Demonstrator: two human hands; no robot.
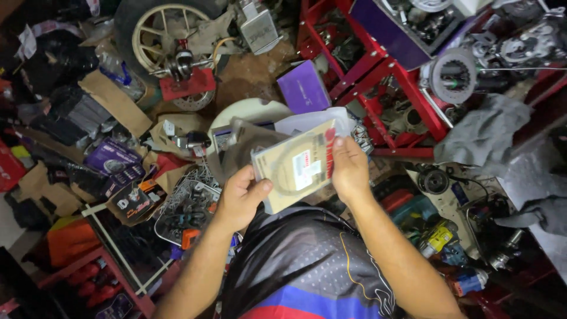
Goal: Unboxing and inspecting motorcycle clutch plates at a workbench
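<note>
Both hands, the left hand and the right hand, clamp a still-sealed flat parts packet at chest height above a cluttered workshop floor, nothing taken out yet.

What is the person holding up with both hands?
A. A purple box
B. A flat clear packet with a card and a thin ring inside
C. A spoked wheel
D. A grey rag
B: the left hand and the right hand each pinch one side of the flat clear packet, while the spoked wheel, grey rag and purple box lie untouched around the floor.
</note>
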